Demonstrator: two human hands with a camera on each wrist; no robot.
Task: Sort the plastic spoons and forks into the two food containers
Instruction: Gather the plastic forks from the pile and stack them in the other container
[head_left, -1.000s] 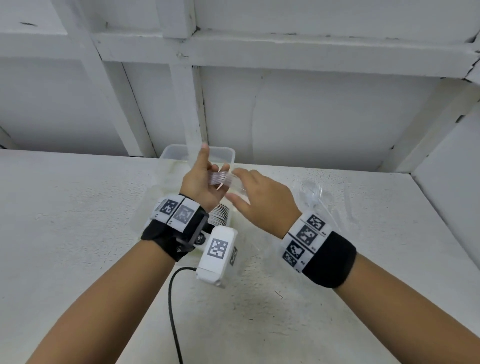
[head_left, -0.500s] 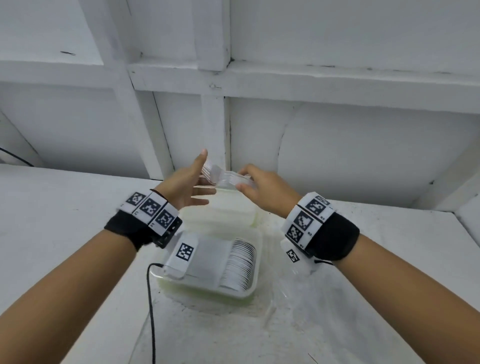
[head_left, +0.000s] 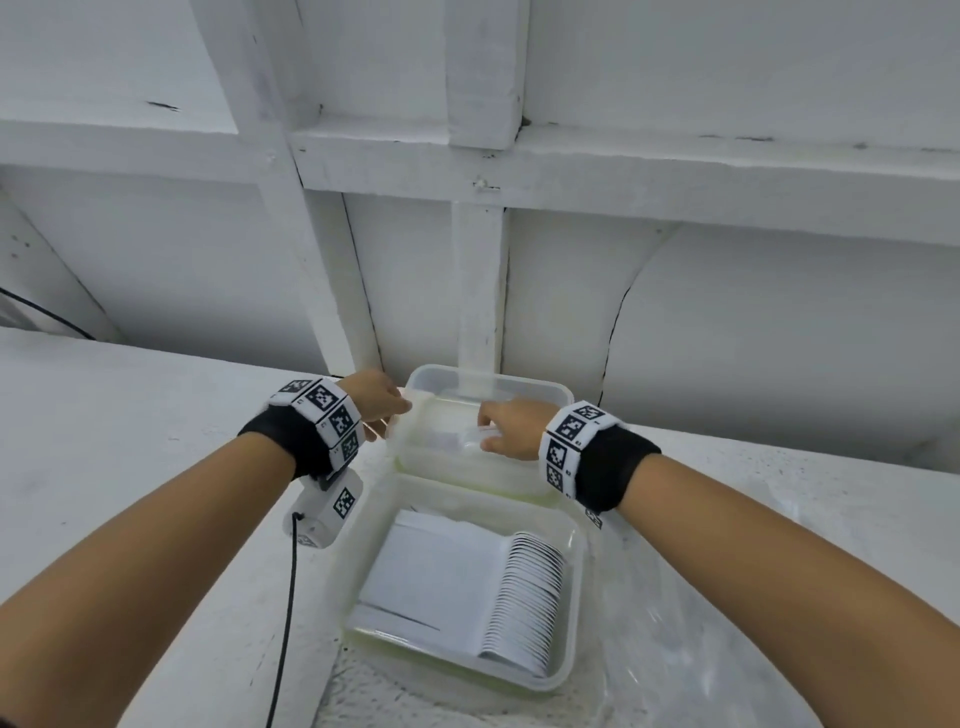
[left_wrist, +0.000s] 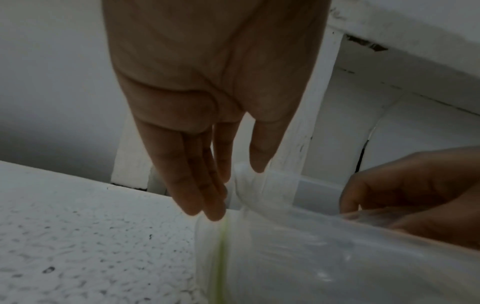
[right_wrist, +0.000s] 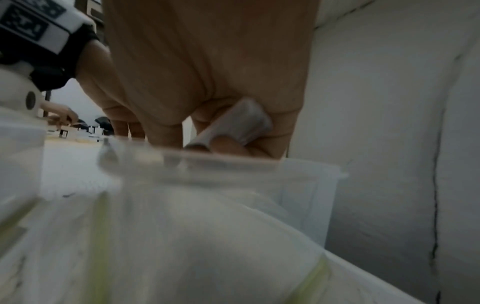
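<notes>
Nearly there: the right hand (head_left: 511, 428) pinches a stack of forks (right_wrist: 235, 128) into the far container (head_left: 540, 387) (spoons (head_left: 524, 603) already fill the near container (head_left: 569, 670)); left hand (head_left: 376, 402), fingers straight, steadies its rim.

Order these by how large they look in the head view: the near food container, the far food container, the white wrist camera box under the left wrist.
1. Near food container, largest, though it is nearer the camera.
2. Far food container, partly hidden by the right hand.
3. Wrist camera box, smallest.
</notes>
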